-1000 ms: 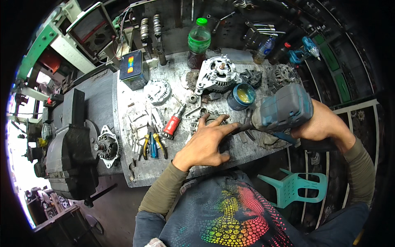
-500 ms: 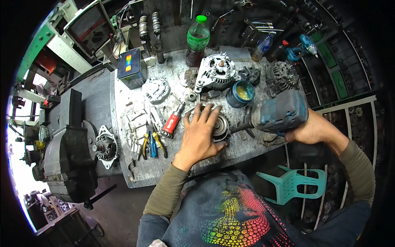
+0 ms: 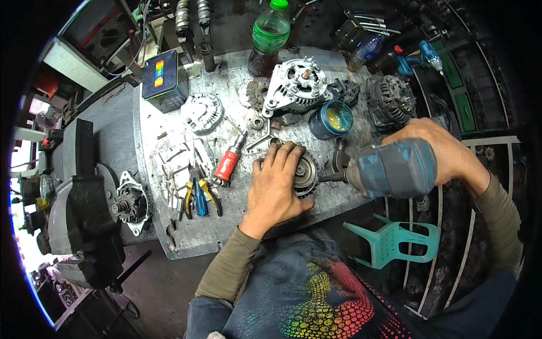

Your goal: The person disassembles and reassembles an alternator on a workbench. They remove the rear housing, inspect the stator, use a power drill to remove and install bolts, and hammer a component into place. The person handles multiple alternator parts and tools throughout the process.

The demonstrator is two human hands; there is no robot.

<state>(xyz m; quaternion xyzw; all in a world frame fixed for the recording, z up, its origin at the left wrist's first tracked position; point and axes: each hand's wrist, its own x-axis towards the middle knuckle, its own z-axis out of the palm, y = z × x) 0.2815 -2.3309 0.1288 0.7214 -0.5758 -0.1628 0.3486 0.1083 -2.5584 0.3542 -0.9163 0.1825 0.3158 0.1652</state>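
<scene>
My left hand is wrapped over a round metal pulley lying near the bench's front edge. Fingers and palm cover its left side; the grooved rim and centre show on the right. My right hand grips a blue-and-black cordless impact wrench, whose body hides most of the fingers. The tool lies roughly level, and its dark socket points left at the pulley's centre. I cannot tell whether the socket touches it. Left of my left hand lie a red-handled screwdriver and pliers with yellow-and-black handles.
Beyond my hands stand a silver alternator, an open blue tub of yellowish grease and a green-capped bottle. A darker alternator sits at right. At left is a heavy bench vise; below right, a green plastic chair.
My right hand has swung from the near side of the impact wrench to its far side, rolling the tool over. My left hand stays on the pulley. The whole view has shifted slightly.
</scene>
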